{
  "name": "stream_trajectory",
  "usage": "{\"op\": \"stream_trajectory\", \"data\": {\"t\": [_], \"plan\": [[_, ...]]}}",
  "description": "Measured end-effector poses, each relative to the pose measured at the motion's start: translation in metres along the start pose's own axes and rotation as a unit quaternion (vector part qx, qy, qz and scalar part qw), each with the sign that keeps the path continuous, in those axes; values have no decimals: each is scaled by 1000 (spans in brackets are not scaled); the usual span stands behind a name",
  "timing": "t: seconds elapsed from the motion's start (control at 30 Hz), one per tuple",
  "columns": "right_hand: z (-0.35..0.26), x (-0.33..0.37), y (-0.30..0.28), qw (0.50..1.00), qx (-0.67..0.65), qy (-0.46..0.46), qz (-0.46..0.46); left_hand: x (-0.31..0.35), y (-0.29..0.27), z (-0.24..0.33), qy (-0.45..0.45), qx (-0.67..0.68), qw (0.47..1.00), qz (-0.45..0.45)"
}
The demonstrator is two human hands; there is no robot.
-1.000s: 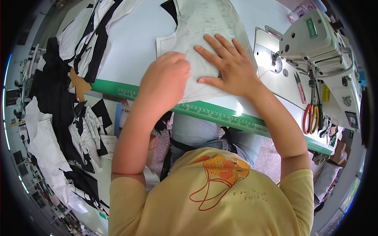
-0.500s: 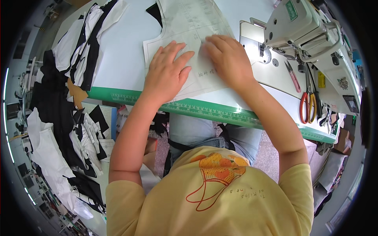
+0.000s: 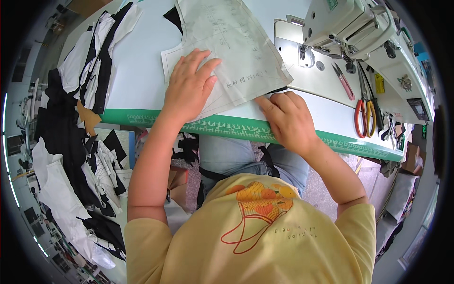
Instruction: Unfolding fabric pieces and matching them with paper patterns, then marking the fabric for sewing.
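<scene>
A translucent paper sewing pattern (image 3: 236, 52) with pencil lines and handwriting lies flat on the white table. Black fabric (image 3: 174, 20) lies beneath it, showing past its left edge and as a thin strip by its lower right edge. My left hand (image 3: 189, 87) rests open on the pattern's left part, fingers spread and pressing down. At the lower right edge of the paper, my right hand (image 3: 289, 116) is closed, fingers curled at the black strip, seemingly pinching it; the fingertips are partly hidden.
The sewing machine (image 3: 350, 28) stands right of the pattern. Pink-handled snips (image 3: 344, 81) and red-and-yellow-handled scissors (image 3: 364, 111) lie beside it. A green ruler strip (image 3: 227, 128) runs along the table's front edge. Black and white cut pieces (image 3: 101, 57) are piled at left.
My right hand has moved off the top of the pattern, down to its lower right edge, and its fingers have curled. A black strip now shows there. My left hand stays on the paper.
</scene>
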State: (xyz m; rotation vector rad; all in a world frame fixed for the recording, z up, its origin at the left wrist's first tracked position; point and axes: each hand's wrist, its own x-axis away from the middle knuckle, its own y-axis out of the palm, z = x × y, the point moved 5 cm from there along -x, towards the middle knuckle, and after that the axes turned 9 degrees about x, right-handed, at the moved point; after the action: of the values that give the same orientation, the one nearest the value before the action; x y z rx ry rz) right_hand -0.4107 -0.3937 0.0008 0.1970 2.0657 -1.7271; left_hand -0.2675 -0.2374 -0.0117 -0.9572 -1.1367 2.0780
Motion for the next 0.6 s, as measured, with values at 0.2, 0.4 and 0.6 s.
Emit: {"op": "stream_trajectory", "data": {"t": [0.2, 0.4, 0.6], "plan": [[-6, -5, 2, 1000, -19, -3, 3, -2, 0, 1, 9, 21, 1000, 1], [-2, -10, -2, 998, -29, 39, 28, -1, 0, 1, 7, 17, 1000, 1], [1, -9, -9, 997, 8, 57, 43, 0, 2, -2, -1, 13, 1000, -6]]}}
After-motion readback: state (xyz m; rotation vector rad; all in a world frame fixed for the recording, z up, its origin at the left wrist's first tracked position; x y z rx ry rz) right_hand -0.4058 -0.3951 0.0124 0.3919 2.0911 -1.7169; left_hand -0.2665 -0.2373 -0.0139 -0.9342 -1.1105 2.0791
